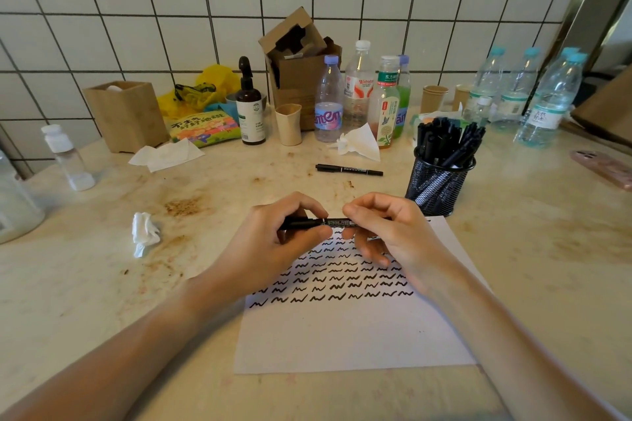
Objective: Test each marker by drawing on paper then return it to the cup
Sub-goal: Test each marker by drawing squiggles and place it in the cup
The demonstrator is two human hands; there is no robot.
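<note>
**Two hands on one marker, held level over the paper**

Two hands share one marker (330, 223). It is in the air just above the top part of the paper (345, 331), and its long axis runs left to right, about parallel to the counter's front edge. The left hand (273, 243) curls its fingers and thumb round the plain black end, which seems to be the cap. The right hand (386, 232) pinches the printed barrel. No nib shows, so I cannot tell if the cap is coming off or going on; I judge that the next move is a pull or a push along this same axis.

The marker is a thin, smooth plastic stick, black with a white label. The paper is a flat matt white sheet. Its upper half carries rows of short black zigzag strokes, and its lower half, toward the front edge, is blank.

The cup (439, 183) stands just beyond the paper's far right corner, so the right hand is nearer to it. It is a round black wire mesh cup, packed with black markers that lean outward.

One more marker (349, 169) lies flat toward the back of the counter (533, 236), also left to right. A crumpled tissue (144, 232) lies left of the hands. The counter looks like pale stone, with brown stains.
</note>
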